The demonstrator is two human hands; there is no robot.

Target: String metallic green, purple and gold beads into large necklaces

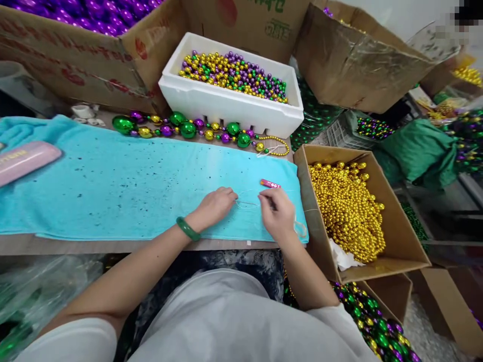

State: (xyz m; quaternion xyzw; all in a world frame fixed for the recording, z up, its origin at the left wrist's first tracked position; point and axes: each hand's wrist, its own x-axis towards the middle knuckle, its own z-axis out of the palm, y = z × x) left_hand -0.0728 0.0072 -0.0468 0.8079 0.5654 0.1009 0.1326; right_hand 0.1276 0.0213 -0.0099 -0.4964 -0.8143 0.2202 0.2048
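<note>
Three printed things face you: the rounded pink case (32, 158), its yellowish letters cut off at the left edge; the brown cardboard box (245, 32) with green print; and the small pink cylinder (270, 183). None reads clearly. The thin, pale thread (247, 203) spans the gap between your left hand (217, 205) and right hand (278, 210), above the turquoise towel (124, 191). Your fingertips pinch narrowly on it at both sides; your right palm is hidden, and the thread's fine loops are hard to trace.
</note>
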